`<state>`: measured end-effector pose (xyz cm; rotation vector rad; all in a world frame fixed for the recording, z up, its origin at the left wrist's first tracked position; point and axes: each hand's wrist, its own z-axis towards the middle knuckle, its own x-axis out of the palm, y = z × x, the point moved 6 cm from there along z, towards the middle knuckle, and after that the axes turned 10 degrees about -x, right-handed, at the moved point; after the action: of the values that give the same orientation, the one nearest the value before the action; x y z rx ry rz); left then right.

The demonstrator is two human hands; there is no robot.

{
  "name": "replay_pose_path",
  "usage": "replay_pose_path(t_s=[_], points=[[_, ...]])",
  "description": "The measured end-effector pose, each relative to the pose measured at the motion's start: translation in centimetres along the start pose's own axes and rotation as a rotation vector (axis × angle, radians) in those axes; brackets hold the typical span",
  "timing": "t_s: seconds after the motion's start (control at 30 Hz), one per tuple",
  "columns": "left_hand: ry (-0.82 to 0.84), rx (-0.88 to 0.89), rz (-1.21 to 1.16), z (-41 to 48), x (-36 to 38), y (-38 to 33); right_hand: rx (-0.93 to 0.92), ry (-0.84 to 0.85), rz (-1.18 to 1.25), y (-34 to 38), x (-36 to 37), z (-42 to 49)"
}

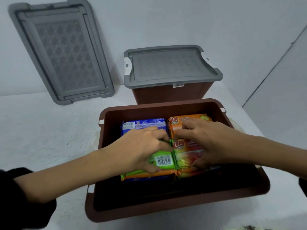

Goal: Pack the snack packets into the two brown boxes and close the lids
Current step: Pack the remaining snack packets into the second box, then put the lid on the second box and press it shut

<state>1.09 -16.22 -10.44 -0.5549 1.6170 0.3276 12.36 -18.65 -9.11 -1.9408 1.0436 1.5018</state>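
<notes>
Snack packets (144, 126) in open brown box (166, 211) | left hand (141, 146) grasps green packet (163, 159) | right hand (211, 143) grasps red packet (189, 151)

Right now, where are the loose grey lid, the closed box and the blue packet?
loose grey lid (61, 53): head view, patterned centre panel.
closed box (171, 94): head view, brown front wall.
blue packet (144, 125): head view, middle of top face.

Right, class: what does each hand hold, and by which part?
Left hand grips the green packet, right hand the orange-red packet, each across its width: fingers over the far edge, thumb at the near.
</notes>
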Motion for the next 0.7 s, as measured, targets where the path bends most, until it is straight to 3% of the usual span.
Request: replay_pose_path(t_s=[0.13,0.33,0.53,0.7], points=[[-0.135,-0.023,-0.269,-0.6,-2.0,1.5,-0.014,-0.041,0.085,0.1,-2.2,0.8],[-0.507,-0.182,-0.318,-3.0,-8.1,8.1,-0.054,-0.375,0.182,0.0,-7.8,4.1],[-0.77,-0.588,-0.282,-6.8,-12.0,18.5,-0.077,-0.545,0.205,-0.5,-12.2,12.3],[-0.746,-0.908,-0.407,-7.7,-9.4,28.2,0.018,-0.636,0.377,-1.4,-13.2,22.2]])
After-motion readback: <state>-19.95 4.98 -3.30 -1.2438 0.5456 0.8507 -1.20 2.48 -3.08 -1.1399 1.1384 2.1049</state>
